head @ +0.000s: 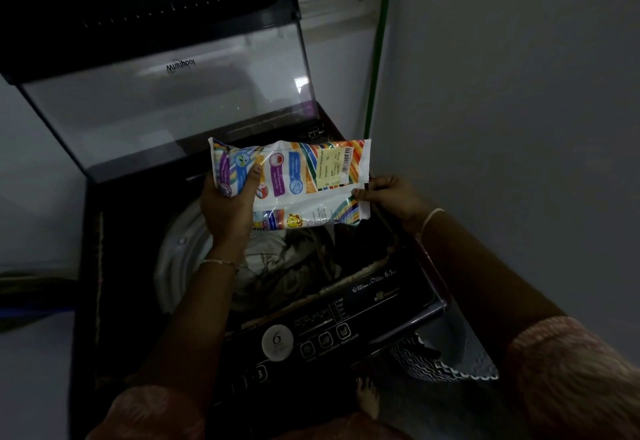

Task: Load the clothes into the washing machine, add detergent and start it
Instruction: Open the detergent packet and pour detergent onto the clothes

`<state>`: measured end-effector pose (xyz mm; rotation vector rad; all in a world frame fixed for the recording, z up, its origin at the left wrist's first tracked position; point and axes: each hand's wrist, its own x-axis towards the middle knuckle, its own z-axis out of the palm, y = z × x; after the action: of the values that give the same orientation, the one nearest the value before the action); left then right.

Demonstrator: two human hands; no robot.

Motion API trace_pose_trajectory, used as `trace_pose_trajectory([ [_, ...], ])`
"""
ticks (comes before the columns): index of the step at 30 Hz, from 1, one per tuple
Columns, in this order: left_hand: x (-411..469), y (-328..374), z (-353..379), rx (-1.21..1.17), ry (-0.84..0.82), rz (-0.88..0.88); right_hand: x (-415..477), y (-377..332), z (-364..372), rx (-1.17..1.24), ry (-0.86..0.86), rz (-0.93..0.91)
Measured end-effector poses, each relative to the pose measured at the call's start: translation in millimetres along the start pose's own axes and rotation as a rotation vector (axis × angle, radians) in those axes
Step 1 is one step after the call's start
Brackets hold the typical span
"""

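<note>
A colourful detergent packet (pixel 304 179) lies sideways in the air above the open drum (pixel 173 259) of a dark top-loading washing machine (pixel 90 301). My left hand (pixel 228 204) grips the packet's left end, thumb on its front. At the packet's right end my right hand (pixel 391 197) pinches the edge. Pale and dark clothes (pixel 287 263) fill the drum below. The machine's glass lid (pixel 166 93) stands raised behind the packet. Its control panel (pixel 311 335) with buttons runs along the near edge.
A grey wall (pixel 519 93) rises on the right, with a green pipe (pixel 379 44) running down its corner. A patterned mat (pixel 450 363) lies on the floor beside the machine, near a bare foot (pixel 369 394). The room is dim.
</note>
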<state>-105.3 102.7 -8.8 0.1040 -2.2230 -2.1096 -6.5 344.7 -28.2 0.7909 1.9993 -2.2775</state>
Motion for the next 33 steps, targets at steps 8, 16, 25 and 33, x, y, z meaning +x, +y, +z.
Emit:
trace_pose_trajectory([
  [8, -1, 6, 4, 0.039, -0.009, 0.080, -4, -2, -2, 0.070, -0.001, 0.034],
  [16, -2, 4, 1, 0.061, -0.030, 0.060, -4, 0, -4, 0.056, -0.018, 0.036],
  [25, -2, 6, 4, 0.079, 0.019, 0.072, 0, -3, 1, 0.088, -0.007, 0.022],
  [33, -4, 13, 13, 0.138, 0.107, 0.106, 11, -20, 3, 0.000, 0.060, 0.005],
])
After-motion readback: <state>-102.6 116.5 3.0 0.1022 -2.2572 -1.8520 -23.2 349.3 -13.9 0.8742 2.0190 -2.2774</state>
